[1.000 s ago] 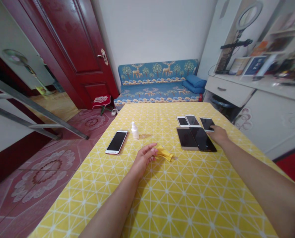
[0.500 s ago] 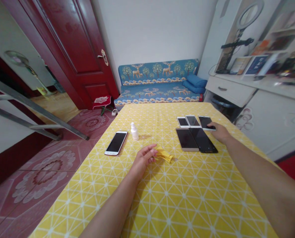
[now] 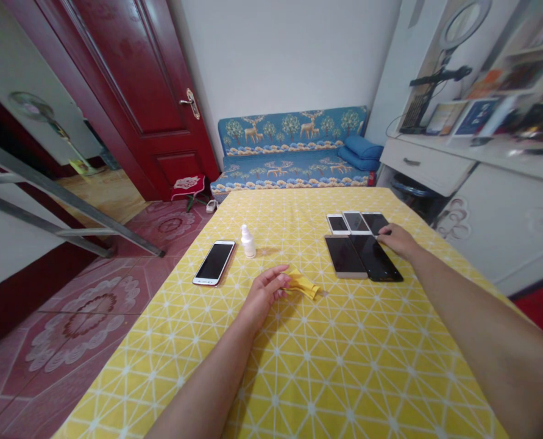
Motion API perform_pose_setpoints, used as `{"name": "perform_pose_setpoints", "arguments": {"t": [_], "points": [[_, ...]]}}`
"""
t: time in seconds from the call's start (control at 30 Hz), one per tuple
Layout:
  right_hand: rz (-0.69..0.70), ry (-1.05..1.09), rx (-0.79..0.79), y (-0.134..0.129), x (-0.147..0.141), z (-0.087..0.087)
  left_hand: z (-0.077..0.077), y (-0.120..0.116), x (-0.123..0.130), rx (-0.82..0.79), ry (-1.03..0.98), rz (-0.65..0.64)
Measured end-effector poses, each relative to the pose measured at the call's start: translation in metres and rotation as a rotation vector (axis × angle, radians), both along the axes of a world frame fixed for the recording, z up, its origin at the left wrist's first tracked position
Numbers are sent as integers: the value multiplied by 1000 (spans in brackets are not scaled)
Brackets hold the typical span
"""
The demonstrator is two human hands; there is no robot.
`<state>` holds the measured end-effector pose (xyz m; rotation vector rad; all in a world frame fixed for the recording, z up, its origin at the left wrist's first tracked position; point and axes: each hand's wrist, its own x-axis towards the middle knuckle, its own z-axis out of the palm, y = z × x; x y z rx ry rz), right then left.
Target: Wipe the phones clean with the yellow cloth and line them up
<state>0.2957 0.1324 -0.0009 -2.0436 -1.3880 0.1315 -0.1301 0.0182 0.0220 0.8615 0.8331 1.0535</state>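
My left hand (image 3: 267, 294) pinches a folded yellow cloth (image 3: 304, 284) just over the middle of the table. At the right, my right hand (image 3: 398, 239) grips the near edge of a smartphone (image 3: 372, 221), which lies at the end of a row beside a white-framed phone (image 3: 356, 222) and a smaller white phone (image 3: 337, 224). Nearer to me, a gold-edged phone (image 3: 345, 256) and a black phone (image 3: 377, 258) lie side by side. On the left are a white phone (image 3: 214, 263) with a dark screen and an upright white spray bottle (image 3: 248, 241).
A yellow patterned tablecloth (image 3: 280, 378) covers the table. Behind it stands a blue sofa (image 3: 289, 155) with deer pictures. A white cabinet (image 3: 504, 225) is on the right, a red stool (image 3: 189, 185) and a metal ladder (image 3: 74, 222) on the left.
My right hand has slid the smartphone to the left, up against the white-framed phone in its row. My left hand stays in place with the yellow cloth.
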Motion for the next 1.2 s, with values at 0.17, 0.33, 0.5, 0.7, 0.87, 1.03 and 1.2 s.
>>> {"name": "perform_pose_setpoints", "arguments": {"t": [0.17,0.33,0.5,0.7,0.87,1.03,1.2], "points": [[-21,-78,-12,-6,-17,3,2,0,0,-11,-28,9],[269,-313,184,-42,-94,14,-1,1,1,31,-24,25],[574,-502,34,-79,-159,16,-2,0,-1,138,74,66],[377,-469,-170,-83,-169,8,2,6,-14,304,191,275],[336,-438,-207,-86,-172,11,4,17,-39,451,326,519],[284,-426,-194,-90,-173,10,7,25,-69,574,681,834],[230,-415,-185,-91,-172,9,12,27,-87,581,1311,909]]}}
